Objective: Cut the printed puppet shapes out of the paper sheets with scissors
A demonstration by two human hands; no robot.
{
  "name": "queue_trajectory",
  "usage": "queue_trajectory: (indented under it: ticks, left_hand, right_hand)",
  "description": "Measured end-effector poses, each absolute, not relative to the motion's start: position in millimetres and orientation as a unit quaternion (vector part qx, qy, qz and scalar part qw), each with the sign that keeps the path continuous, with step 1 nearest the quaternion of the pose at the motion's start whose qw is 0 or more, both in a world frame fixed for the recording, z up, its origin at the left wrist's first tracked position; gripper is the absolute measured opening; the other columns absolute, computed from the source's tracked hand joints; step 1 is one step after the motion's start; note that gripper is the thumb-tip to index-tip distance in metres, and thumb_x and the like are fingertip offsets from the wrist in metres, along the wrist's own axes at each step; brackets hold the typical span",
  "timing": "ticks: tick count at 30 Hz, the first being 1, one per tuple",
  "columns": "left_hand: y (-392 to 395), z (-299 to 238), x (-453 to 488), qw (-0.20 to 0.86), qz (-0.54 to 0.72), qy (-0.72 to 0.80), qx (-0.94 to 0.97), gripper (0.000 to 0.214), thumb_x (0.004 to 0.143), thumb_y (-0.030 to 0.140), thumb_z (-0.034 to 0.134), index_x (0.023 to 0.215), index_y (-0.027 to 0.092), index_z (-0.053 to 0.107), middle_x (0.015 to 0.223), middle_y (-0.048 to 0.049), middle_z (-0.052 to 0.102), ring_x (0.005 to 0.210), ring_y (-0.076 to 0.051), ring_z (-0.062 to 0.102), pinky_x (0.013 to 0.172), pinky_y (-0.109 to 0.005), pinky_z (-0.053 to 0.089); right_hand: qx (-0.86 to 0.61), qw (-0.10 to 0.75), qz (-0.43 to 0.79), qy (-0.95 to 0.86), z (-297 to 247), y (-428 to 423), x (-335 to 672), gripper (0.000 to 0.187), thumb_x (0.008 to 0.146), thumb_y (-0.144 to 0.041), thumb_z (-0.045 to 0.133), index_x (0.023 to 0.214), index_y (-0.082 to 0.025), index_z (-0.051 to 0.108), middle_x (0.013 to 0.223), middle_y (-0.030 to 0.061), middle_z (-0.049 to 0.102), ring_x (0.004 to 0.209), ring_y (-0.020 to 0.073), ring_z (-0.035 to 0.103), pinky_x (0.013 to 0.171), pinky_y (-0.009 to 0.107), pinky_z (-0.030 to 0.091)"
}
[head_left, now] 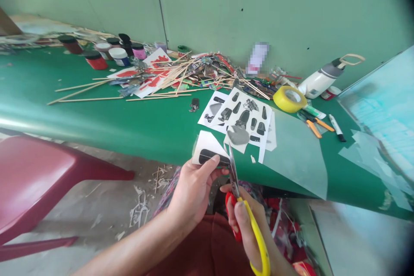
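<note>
My left hand pinches a piece of white paper printed with a black rounded shape, its thumb lying over the print. In my right hand is a pair of scissors with red and yellow handles. The blades point up and away from me, right beside the right end of the black shape. Whether they touch the paper there I cannot tell. Just beyond the blades lie printed sheets with several dark shapes, and a grey cut-out on white paper. A small dark cut-out lies to their left.
Thin wooden sticks and scraps are heaped along the wall, near paint jars. On the right are a yellow tape roll, a white bottle, orange-handled pliers and a marker. A red chair stands at left.
</note>
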State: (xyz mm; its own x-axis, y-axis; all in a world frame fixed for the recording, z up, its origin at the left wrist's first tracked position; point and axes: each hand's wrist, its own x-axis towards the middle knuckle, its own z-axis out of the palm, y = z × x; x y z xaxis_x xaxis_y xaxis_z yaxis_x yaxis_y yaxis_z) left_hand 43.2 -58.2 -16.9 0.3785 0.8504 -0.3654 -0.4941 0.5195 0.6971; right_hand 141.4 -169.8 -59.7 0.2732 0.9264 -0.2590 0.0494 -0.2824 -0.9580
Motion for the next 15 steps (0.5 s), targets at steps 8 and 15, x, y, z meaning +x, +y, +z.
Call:
queue_trajectory:
  ticks: [8, 15]
  left_hand:
    - [-52, -16, 40, 0.793, 0.415, 0.366, 0.253, 0.012, 0.076, 0.022, 0.077, 0.080, 0.012, 0.072, 0.080, -0.0054, 0.072, 0.069, -0.015, 0.064, 0.066, -0.029, 0.055]
    - [-44, -15, 34, 0.795, 0.386, 0.377, 0.277, 0.013, 0.072, 0.022, 0.079, 0.076, 0.011, 0.073, 0.075, -0.0042, 0.070, 0.064, -0.013, 0.061, 0.062, -0.027, 0.054]
  right_hand:
    - [-0.653, 0.458, 0.481, -0.364, -55, -170, 144, 0.062, 0.088, -0.072, 0.046, 0.109, -0.017, 0.065, 0.064, -0.0016, 0.044, 0.051, 0.0124, 0.038, 0.041, 0.023, 0.033]
    - [-0.637, 0.460, 0.491, -0.377, -54, -170, 145, 0.063, 0.089, -0.071, 0.045, 0.113, -0.015, 0.064, 0.059, -0.0046, 0.040, 0.046, 0.0111, 0.036, 0.041, 0.023, 0.033]
